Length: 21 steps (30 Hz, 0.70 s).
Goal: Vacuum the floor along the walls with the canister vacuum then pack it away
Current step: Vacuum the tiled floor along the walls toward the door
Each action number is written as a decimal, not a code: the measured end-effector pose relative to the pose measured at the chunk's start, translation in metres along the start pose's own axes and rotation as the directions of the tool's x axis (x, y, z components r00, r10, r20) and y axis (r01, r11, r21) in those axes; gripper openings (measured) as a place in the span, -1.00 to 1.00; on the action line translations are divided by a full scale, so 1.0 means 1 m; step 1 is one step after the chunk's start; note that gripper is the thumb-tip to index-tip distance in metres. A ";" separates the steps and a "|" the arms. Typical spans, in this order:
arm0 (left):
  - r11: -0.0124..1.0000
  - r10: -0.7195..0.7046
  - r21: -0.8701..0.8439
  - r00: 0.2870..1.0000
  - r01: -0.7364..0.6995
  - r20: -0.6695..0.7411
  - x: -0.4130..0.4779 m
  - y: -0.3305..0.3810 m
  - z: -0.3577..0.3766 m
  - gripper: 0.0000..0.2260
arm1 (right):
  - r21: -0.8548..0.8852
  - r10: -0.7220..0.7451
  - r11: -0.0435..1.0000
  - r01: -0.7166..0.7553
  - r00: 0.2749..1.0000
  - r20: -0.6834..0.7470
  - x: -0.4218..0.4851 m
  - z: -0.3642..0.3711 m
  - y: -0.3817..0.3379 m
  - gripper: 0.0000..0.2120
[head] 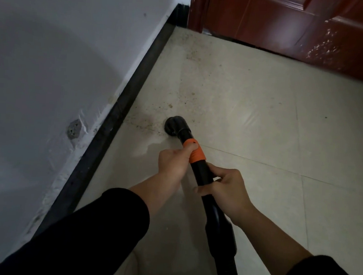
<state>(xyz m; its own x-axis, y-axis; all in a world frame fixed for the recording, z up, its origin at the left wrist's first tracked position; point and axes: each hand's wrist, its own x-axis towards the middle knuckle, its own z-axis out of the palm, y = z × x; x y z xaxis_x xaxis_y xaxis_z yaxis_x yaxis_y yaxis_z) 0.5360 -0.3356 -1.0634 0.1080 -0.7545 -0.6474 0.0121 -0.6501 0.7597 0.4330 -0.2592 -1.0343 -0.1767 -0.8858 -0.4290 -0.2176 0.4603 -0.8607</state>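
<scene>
Near the middle of the view, the black nozzle [175, 127] sits low on the pale tiled floor [265, 122], its round mouth turned toward 9 o'clock, near the dark baseboard [116, 114] but apart from it. Whether the mouth touches the tile cannot be told. From the nozzle the black wand [202, 174] slants down toward 5 o'clock and leaves the frame at the bottom edge, thickening below the hands.

An orange band [198, 156] wraps the wand just behind the nozzle. The left hand [173, 161] grips the wand at this band from the 9 o'clock side, fingers curled tight round it. The right hand [228, 189] grips the black tube just below the band, at 4 o'clock from the left hand, fingers and thumb wrapped round it. Both arms wear black sleeves [93, 228].

Dark specks [190, 55] dot the floor from the nozzle up toward 12 o'clock, thickest by the baseboard. A grout line [261, 163] crosses at 3 o'clock of the band. The white wall [51, 60] fills the 9 o'clock side, with a grey chip [73, 129] low down. A red-brown door [296, 22] stands at 1 o'clock.
</scene>
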 end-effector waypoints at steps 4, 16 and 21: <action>1.000 -0.005 0.001 1.000 0.005 -0.025 0.002 -0.001 -0.009 -0.71 | -0.016 -0.001 1.000 0.001 1.000 0.018 0.001 0.008 -0.003 -0.50; 0.999 0.011 0.035 0.996 -0.008 -0.092 0.004 0.000 -0.038 -0.66 | -0.027 -0.012 1.000 0.013 0.998 0.061 -0.001 0.030 -0.014 -0.50; 0.998 0.040 0.054 0.995 -0.034 -0.097 0.006 0.000 -0.049 -0.64 | -0.039 -0.031 0.999 0.035 0.996 0.080 0.000 0.039 -0.017 -0.51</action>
<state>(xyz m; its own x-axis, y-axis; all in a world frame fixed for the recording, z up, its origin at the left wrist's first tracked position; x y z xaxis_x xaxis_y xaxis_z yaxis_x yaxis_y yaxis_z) 0.5850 -0.3355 -1.0645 0.2041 -0.7674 -0.6079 -0.0454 -0.6277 0.7771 0.4747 -0.2694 -1.0301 -0.0928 -0.9017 -0.4222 -0.2604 0.4313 -0.8638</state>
